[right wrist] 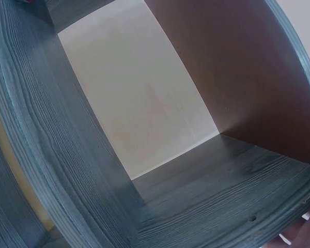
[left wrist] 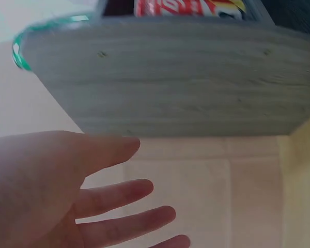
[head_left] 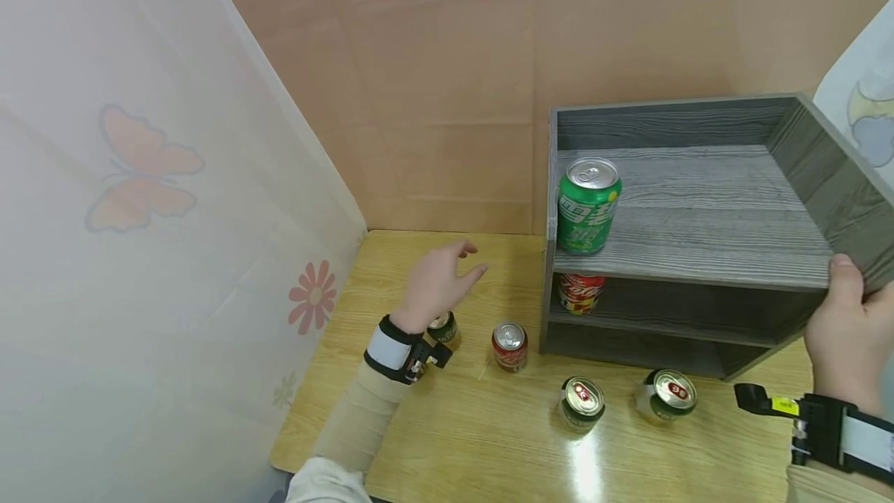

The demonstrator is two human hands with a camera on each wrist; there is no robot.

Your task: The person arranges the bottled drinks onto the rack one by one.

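Brown sheeting hangs behind a wooden table. Near its far edge stands a grey shelf, the right hand gripping its right side. The upper compartment holds a green can (a red can below). Toward the table's far left corner, the left hand is loosely spread; small cans stand near both.
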